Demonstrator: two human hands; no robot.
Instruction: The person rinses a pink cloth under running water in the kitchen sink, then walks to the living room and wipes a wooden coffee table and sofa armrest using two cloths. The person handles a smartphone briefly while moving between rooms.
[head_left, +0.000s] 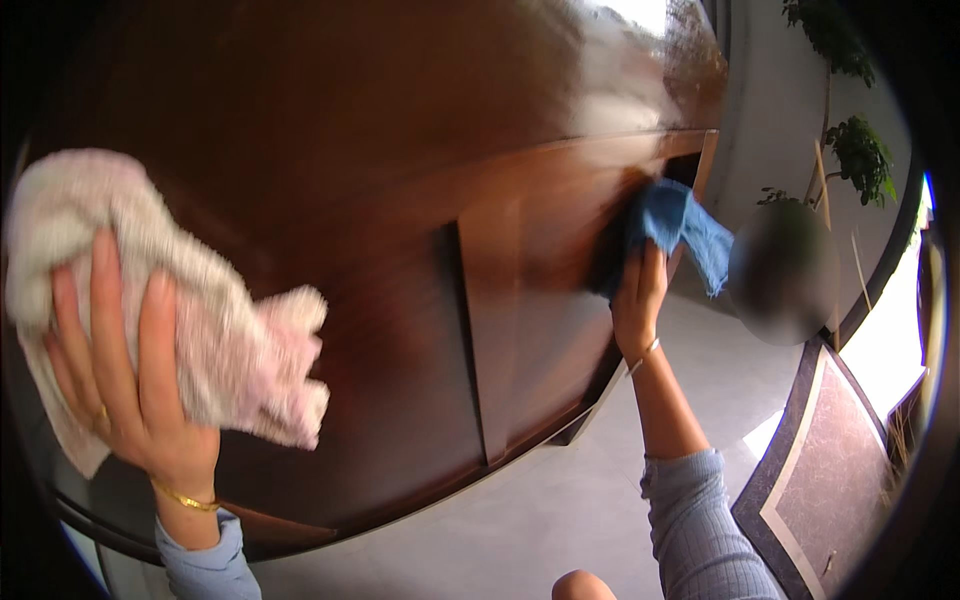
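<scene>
My left hand (131, 375) is at the left with its fingers spread over a bunched pale pink-and-white terry towel (202, 322). The towel is slightly blurred, and I cannot tell whether it touches the wood behind it. On the right, my right hand (639, 296) grips a blue cloth (667, 214) at the right end of a dark brown wooden cabinet (491, 315). Part of this cloth hangs past the cabinet's corner. The glossy cabinet top (337, 97) reflects bright light, and below it the front has an upright wooden strip.
Leafy potted-plant branches (859, 157) rise by the grey wall at the right. A blurred round dark spot covers part of that side. Below lies a grey floor (480, 540) with a dark-bordered, brownish tile inset (840, 457). A bare knee (581, 585) shows at the bottom edge.
</scene>
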